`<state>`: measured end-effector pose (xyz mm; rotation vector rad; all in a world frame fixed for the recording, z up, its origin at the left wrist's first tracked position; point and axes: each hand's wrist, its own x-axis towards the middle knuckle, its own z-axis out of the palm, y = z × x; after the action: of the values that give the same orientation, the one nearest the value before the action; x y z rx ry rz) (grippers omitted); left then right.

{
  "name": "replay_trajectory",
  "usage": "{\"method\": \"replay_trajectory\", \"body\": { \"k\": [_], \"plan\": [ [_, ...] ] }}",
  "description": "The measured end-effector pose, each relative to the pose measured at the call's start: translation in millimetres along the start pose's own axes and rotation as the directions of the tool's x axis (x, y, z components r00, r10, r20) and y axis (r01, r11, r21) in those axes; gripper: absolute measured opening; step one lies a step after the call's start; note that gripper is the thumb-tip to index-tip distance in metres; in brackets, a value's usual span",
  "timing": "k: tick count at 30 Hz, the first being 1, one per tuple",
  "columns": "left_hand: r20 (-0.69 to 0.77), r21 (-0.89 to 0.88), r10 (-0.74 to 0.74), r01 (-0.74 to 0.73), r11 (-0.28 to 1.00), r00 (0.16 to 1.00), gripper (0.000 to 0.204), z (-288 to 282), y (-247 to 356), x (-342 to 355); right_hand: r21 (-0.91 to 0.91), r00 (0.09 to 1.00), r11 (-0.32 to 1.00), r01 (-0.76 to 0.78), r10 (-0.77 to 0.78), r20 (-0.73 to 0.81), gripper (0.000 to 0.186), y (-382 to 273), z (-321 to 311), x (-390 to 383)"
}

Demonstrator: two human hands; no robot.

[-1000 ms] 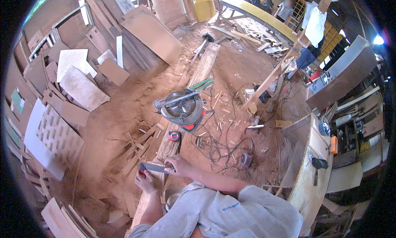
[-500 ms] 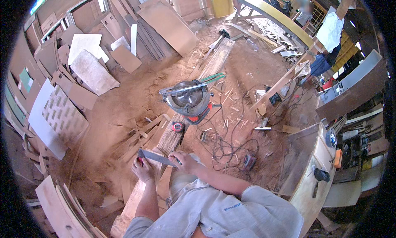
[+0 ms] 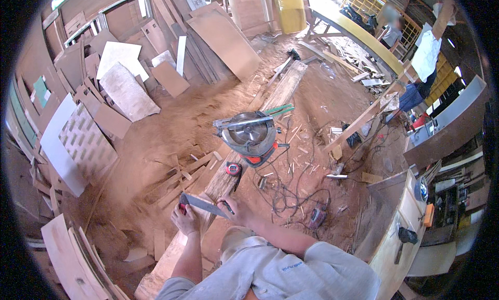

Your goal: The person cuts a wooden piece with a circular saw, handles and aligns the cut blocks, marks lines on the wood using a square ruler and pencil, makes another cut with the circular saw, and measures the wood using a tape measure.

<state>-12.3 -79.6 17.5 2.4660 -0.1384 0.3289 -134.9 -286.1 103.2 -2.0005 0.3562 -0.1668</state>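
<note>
A try square (image 3: pixel 205 204) with a grey blade and a red-marked stock lies across a pale piece of wood on the long timber beam (image 3: pixel 221 184). My left hand (image 3: pixel 185 220) is closed around its stock at the beam's left side. At the blade's other end, my right hand (image 3: pixel 235 210) pinches a thin dark pencil (image 3: pixel 227 207), its point close to the blade edge. Just beyond the hands, a red and black tape measure (image 3: pixel 233 168) rests on the beam. Farther along stands a mitre saw (image 3: pixel 249 131) with a round blade and orange-red parts.
Wood offcuts (image 3: pixel 182 180) lie left of the beam. Black cables (image 3: pixel 283 196) and a red power tool (image 3: pixel 318 216) are on the sandy floor at right. Boards (image 3: pixel 127 89) lean along the left wall. A workbench (image 3: pixel 397 232) stands at right; another person (image 3: pixel 392 32) is far back.
The whole view has shifted, so the surroundings sit a little farther right and lower. Both hands keep their hold, the left on the try square and the right on the pencil.
</note>
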Motion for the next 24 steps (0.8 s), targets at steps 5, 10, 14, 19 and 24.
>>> {"method": "replay_trajectory", "body": {
  "k": [5, 10, 14, 19, 24],
  "plan": [
    [-0.009, 0.005, 0.013, -0.013, 1.000, 1.000, 0.042, 6, -13, 1, 0.010, 0.984, 0.987, 0.161, -0.160, -0.082, 0.039, 10, 13, -6],
    [-0.035, -0.002, 0.035, -0.035, 0.999, 0.999, 0.043, 7, -8, 1, 0.108, 0.995, 0.993, 0.054, -0.044, -0.090, 0.036, 14, 20, -7],
    [-0.028, -0.013, 0.031, -0.031, 0.999, 0.999, 0.046, 10, -10, 2, 0.075, 0.992, 0.995, 0.073, -0.065, -0.108, 0.036, 29, 23, -2],
    [-0.022, -0.013, -0.014, 0.014, 1.000, 1.000, 0.046, 6, -4, 2, 0.008, 0.987, 0.992, 0.122, -0.121, -0.109, 0.032, 17, 6, -2],
    [-0.030, -0.029, 0.012, -0.013, 0.999, 0.999, 0.045, 3, -6, 2, -0.034, 0.990, 0.992, 0.123, -0.125, -0.070, 0.029, 20, 3, -6]
  ]
}}
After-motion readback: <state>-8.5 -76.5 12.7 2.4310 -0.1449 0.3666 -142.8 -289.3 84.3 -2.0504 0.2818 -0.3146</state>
